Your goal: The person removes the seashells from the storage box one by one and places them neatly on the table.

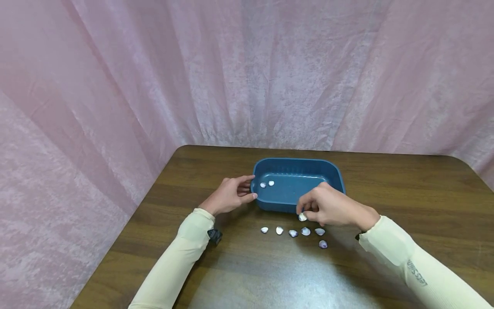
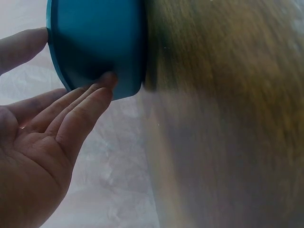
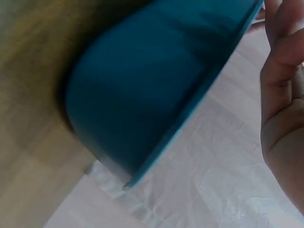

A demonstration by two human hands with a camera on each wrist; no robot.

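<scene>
A white seashell [image 1: 302, 217] is pinched between the thumb and fingers of my right hand [image 1: 328, 205], just off the front wall of a blue plastic tub [image 1: 295, 159]. That shell does not show in the right wrist view, where the hand [image 3: 287, 99] is cut by the frame edge. At the tub's left end, my left hand [image 1: 230, 194] touches the rim and outer wall with fairly straight fingers [image 2: 80, 114]. Inside the tub at the left lie two small shells, one whitish [image 1: 271, 183] and one with a darker edge [image 1: 263, 185].
In front of the tub, several shells form a loose row on the wooden table [image 1: 401, 193], among them a white one [image 1: 279, 230]. A purple shell [image 1: 323, 244] lies nearer, below the row's right end. Pink curtains [image 1: 262, 77] hang behind the table.
</scene>
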